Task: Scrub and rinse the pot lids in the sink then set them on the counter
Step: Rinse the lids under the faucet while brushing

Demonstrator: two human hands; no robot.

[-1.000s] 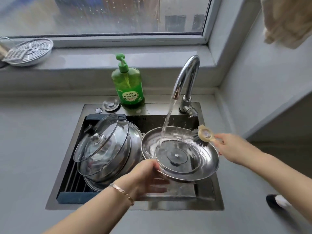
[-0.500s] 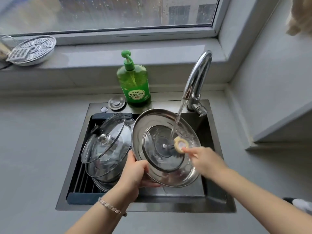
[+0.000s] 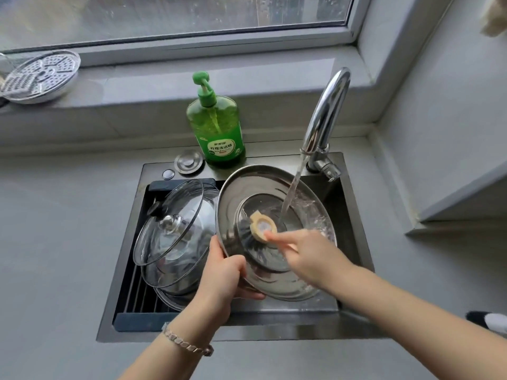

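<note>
Mid-scrub: the left hand [image 3: 222,278] grips the near rim of the steel lid [image 3: 247,187], held tilted over the sink [image 3: 247,331]. The right hand [image 3: 310,256] pinches a brush [image 3: 262,226] against its inside, under water from the tap [image 3: 326,119]. Rinsing looks unfinished, and no lid shows on the counter [image 3: 55,229]. Glass lids [image 3: 170,223] wait stacked in the sink's left half, crowding the steel lid; a soap bottle [image 3: 219,133] stands behind the sink
</note>
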